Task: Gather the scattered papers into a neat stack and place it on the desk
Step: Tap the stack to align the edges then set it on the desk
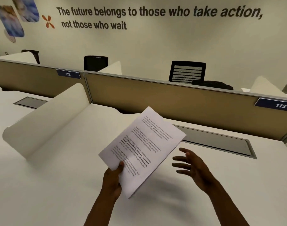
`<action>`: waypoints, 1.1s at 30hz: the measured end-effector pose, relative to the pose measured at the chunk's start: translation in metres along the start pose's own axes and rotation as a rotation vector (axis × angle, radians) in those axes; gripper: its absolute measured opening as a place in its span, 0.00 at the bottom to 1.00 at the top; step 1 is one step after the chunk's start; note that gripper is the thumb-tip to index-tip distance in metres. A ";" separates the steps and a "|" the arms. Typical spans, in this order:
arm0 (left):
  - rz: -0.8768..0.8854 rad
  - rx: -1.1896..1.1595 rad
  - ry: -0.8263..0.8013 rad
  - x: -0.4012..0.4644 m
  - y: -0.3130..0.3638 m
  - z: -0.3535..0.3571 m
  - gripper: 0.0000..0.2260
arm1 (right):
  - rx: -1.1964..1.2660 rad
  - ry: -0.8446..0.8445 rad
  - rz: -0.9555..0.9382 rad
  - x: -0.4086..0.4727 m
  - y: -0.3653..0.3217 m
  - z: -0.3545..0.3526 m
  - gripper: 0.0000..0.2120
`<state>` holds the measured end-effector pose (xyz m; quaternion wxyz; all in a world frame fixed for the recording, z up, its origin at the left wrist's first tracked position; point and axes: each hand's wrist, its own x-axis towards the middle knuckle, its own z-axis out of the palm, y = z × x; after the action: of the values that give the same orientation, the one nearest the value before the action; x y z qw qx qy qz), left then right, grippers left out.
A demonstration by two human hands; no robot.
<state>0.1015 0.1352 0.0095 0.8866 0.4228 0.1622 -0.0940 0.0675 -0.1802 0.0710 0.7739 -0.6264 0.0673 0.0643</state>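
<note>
A stack of printed white papers (144, 149) is held tilted above the white desk (61, 176), its far corner pointing toward the partition. My left hand (112, 180) grips the stack at its near left edge, thumb on top. My right hand (192, 167) hovers just right of the stack with fingers spread, holding nothing and apart from the sheets. The top sheets are slightly offset at the far edge. No loose papers show on the desk.
A white curved side divider (46, 121) stands at the left of the desk. A tan partition (164, 101) with label 113 (280, 105) runs along the back. A grey cable tray lid (217, 141) is set into the desk. Black chairs (186, 71) stand beyond.
</note>
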 end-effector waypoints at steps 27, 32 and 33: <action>0.143 0.881 0.373 0.200 0.231 -0.088 0.12 | -0.042 -0.152 0.145 0.297 0.016 0.230 0.18; 0.259 1.087 0.552 0.267 0.247 -0.117 0.12 | -0.063 -0.125 0.214 0.372 0.045 0.277 0.18; 0.271 1.105 0.583 0.277 0.244 -0.126 0.12 | -0.051 -0.105 0.241 0.383 0.055 0.285 0.17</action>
<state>0.4067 0.3777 0.0094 0.4614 0.8426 0.2692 0.0680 0.4410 0.1159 0.0062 0.7469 -0.6290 0.0999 0.1910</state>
